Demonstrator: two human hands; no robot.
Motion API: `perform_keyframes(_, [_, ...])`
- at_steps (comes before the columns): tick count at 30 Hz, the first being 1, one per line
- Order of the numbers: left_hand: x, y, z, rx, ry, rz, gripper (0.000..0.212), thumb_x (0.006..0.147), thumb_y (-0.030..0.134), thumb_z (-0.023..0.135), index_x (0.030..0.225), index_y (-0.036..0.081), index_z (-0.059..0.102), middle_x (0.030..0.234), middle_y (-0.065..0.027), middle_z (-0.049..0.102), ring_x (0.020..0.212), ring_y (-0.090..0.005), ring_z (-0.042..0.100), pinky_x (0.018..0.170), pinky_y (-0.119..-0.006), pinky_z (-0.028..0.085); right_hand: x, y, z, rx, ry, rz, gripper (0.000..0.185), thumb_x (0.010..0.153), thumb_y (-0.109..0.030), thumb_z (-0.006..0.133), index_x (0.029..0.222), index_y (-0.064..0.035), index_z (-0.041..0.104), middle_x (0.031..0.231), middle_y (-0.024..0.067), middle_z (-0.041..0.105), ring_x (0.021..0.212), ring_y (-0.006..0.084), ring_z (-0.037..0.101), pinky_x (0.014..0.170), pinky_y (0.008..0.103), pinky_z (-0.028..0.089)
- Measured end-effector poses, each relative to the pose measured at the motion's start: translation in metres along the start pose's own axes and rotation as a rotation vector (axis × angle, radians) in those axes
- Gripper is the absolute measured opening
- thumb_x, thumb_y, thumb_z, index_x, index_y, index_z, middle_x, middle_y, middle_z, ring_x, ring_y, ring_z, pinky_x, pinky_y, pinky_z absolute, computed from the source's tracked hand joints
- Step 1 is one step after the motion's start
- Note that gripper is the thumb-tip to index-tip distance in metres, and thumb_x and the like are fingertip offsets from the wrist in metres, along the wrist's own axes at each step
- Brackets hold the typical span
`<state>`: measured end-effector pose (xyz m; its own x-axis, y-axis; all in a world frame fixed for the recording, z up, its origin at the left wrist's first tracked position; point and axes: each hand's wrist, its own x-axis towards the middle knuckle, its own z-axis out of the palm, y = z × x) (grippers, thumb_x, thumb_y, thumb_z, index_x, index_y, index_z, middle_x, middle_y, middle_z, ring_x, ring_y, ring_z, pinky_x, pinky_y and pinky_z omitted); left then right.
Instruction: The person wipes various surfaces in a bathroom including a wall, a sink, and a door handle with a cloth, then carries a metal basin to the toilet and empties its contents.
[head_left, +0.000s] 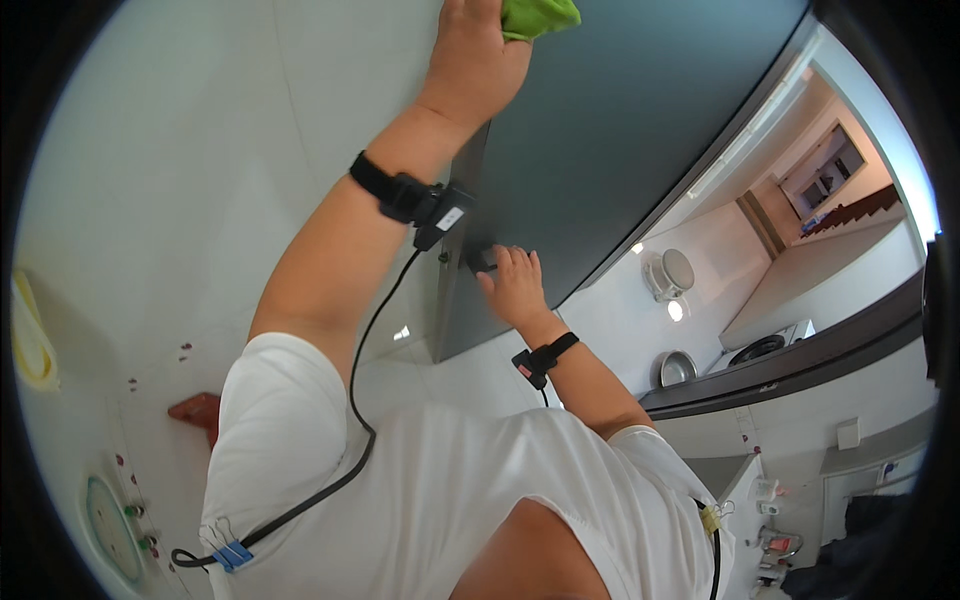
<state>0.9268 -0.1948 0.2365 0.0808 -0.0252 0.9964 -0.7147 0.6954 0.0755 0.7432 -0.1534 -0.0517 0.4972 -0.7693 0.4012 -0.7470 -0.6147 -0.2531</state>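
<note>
High in the view, my left hand (480, 64) grips a bright green cloth (538, 16) against the upper part of a dark grey door (600, 127). The top of the cloth is cut off by the picture's edge. Lower down, my right hand (517, 283) is at the black door handle (478, 257), thumb on one side and fingers over the other; the hand covers most of the lever. A green-tinted latch part (443, 257) shows on the door's narrow edge. Each wrist wears a black strap with a small device and cable.
White tiled wall (202, 150) runs along the left, with a yellow cloth (34, 334) and an oval basin or mirror (112, 529). Through the doorway stand a round stool-like object (667, 274), a metal basin (677, 369) and a washing machine (765, 345). Toiletries (776, 541) sit lower right.
</note>
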Motion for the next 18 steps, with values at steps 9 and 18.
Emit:
perform_keyframes(9, [-0.207, -0.003, -0.017, 0.111, -0.211, -0.425, 0.065, 0.093, 0.005, 0.058, 0.149, -0.006, 0.028, 0.146, -0.0278, 0.039, 0.137, -0.0439, 0.038, 0.115, -0.046, 0.032, 0.004, 0.014, 0.021, 0.063, -0.027, -0.153, 0.063, 0.081, -0.016, 0.076, 0.134, 0.0034, 0.048, 0.128, 0.021, 0.053, 0.131, 0.0414, 0.045, 0.107, 0.0469, 0.042])
perform_keyframes(18, [-0.333, 0.0, -0.056, 0.069, -0.474, -0.854, 0.057, 0.096, 0.006, 0.054, 0.147, -0.007, 0.031, 0.144, -0.0283, 0.043, 0.132, -0.0436, 0.044, 0.112, -0.044, 0.037, 0.016, 0.011, 0.028, 0.026, -0.083, -0.142, 0.066, 0.081, -0.013, 0.074, 0.138, 0.0033, 0.043, 0.132, 0.0221, 0.05, 0.134, 0.0428, 0.042, 0.105, 0.0462, 0.046])
